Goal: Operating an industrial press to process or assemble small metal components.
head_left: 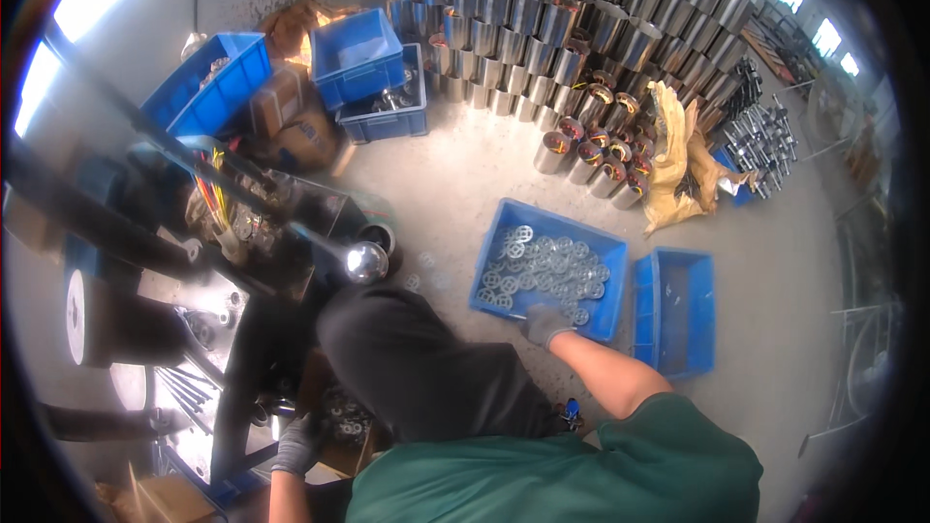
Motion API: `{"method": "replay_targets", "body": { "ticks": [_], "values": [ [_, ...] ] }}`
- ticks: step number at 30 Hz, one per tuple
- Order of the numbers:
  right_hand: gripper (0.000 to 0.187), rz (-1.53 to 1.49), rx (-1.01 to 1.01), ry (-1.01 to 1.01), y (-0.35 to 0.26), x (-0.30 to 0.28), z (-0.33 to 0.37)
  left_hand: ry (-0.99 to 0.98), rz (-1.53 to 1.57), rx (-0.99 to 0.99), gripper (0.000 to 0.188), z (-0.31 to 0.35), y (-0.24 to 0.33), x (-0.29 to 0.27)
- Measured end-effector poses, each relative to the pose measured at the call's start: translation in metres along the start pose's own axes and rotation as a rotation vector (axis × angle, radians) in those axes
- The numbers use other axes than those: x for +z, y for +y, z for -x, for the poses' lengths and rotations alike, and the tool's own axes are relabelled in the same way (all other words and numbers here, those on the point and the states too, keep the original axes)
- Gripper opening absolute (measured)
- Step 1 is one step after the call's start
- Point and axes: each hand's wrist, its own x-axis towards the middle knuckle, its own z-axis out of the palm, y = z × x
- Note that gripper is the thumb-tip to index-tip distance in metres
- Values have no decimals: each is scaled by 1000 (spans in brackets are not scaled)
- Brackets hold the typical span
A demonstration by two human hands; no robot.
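My right hand [547, 323], in a grey glove, reaches over the near wall of a blue plastic bin [608, 324] on the floor. Many round, spoked metal discs [548, 269] lie loose in that bin, just beyond my fingers. The fingers are too blurred to show whether they hold one. My left hand [295, 446], also gloved, is low beside the workbench, next to a carton of small metal parts [347, 416]. A shiny metal cylinder [282, 409] stands just past it. Its fingers are dark and partly hidden, so its grip is unclear.
An empty blue bin [675, 315] stands right of the full one. Stacked steel cylinders [523, 29] rise at the back, with a torn yellow sack [668, 165] nearby. Left is a machine with a ball-ended lever [366, 262]. More blue bins [358, 63] sit back left.
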Motion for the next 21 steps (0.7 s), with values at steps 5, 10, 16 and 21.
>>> {"method": "replay_targets", "body": {
  "ticks": [5,10,16,21],
  "values": [
    [45,-116,-204,15,24,5,-20,-32,-123,85,31,10,3,-6],
    [42,-242,-104,119,52,-18,-57,-35,-72,45,29,9,23,-23],
    [44,-55,-149,225,44,-47,-129,-55,-80,-41,30,11,37,-39],
    [29,302,-77,223,21,-68,-165,-2,-218,137,30,9,36,-44]
  ]
}}
